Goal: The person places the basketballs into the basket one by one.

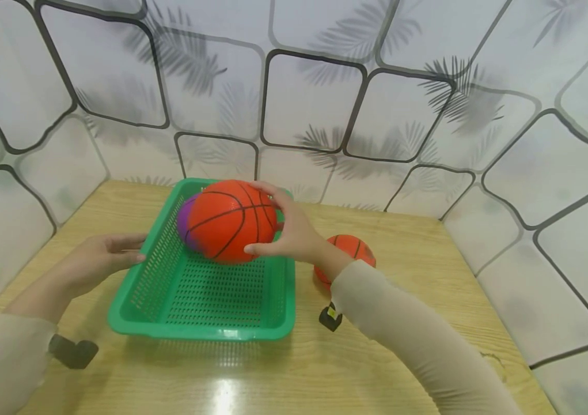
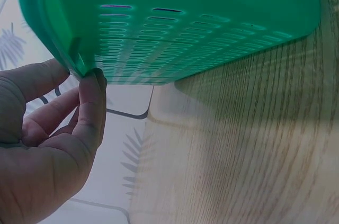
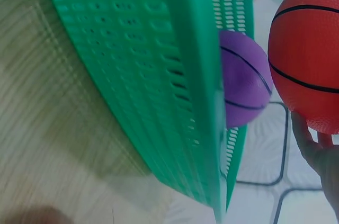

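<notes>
A green plastic basket (image 1: pixel 211 333) with slotted walls stands on the table. My right hand (image 1: pixel 294 230) grips a red-orange ball with black basketball lines (image 1: pixel 234 222), holding it over the basket, thumb and fingers spread around its right side. Partly hidden behind that ball, a purple ball (image 3: pixel 246 78) of the same pattern lies inside the basket. My left hand (image 1: pixel 99 259) is at the basket's left side; in the left wrist view its thumb and fingertips (image 2: pixel 91 89) pinch the rim. Another red-orange ball (image 1: pixel 353 248) sits on the table right of the basket, partly covered by my right forearm.
The light wooden table (image 1: pixel 402 288) meets a wall (image 1: pixel 314 104) with grey stone outlines and leaf prints behind and at both sides. Small dark blocks, one of them a wrist camera (image 1: pixel 73 351), sit by my wrists.
</notes>
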Tool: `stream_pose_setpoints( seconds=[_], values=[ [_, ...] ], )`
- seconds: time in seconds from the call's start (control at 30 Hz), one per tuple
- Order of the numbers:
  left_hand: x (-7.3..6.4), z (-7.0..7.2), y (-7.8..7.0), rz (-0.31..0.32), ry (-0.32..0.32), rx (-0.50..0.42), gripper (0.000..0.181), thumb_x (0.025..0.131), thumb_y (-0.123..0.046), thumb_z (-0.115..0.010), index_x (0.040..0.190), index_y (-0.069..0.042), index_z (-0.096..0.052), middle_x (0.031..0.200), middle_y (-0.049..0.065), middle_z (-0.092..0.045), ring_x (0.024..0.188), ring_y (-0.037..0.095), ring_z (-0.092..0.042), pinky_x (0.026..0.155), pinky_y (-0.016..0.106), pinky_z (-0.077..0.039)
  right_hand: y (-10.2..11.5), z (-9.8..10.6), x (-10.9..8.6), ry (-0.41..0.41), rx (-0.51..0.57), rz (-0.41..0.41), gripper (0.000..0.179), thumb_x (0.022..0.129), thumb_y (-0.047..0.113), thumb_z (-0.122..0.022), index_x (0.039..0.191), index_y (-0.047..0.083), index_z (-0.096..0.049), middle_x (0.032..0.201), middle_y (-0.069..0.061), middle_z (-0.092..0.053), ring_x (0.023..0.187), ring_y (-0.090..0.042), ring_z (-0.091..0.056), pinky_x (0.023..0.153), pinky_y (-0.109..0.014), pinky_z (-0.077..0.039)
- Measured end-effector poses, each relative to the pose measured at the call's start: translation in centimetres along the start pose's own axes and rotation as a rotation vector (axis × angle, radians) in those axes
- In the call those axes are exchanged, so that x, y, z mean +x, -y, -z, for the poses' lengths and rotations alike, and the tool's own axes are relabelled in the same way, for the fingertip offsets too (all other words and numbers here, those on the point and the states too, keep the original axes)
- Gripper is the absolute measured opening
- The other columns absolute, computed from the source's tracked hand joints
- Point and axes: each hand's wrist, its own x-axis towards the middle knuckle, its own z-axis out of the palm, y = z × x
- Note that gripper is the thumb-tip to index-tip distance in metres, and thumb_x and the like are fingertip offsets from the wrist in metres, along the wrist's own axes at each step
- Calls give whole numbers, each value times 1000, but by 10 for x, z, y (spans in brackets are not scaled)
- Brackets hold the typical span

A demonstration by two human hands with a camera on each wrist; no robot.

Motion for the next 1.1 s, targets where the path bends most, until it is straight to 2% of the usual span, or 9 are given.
stream_pose_setpoints(
  seconds=[0.13, 0.33, 0.63, 1.1],
  values=[
    [-1, 0, -1, 15, -9, 30, 71, 95, -37, -57, 148, 1, -28, 142, 30, -37, 129, 52, -30, 98, 70, -27, 1, -12, 1, 47, -4, -16, 93, 68, 12, -85, 145, 30, -36, 144, 8, -34, 122, -20, -42, 81, -34, -55],
    [0, 0, -1, -5, -20, 63, 68, 96, -35, -57, 146, 2, -30, 144, 31, -34, 129, 53, -29, 97, 69, -29, -2, -27, 1, 117, -40, -33, 92, 67, 19, -87, 143, 32, -38, 143, 7, -35, 123, -18, -39, 83, -33, -53],
    [0, -1, -2, 9, -17, 59, 70, 96, -35, -57, 147, 3, -29, 144, 31, -33, 129, 53, -29, 97, 68, -29, -9, -47, 1, 214, -171, -64, 96, 65, 27, -88, 144, 32, -35, 142, 1, -36, 125, -16, -38, 89, -29, -49],
    [0, -1, -2, -13, -27, 70, 68, 96, -34, -58, 145, 5, -31, 142, 32, -36, 128, 53, -31, 97, 68, -30, -24, -69, 0, 308, -256, -86, 94, 66, 31, -88, 144, 30, -36, 141, -2, -37, 124, -16, -38, 87, -25, -48]
  ],
)
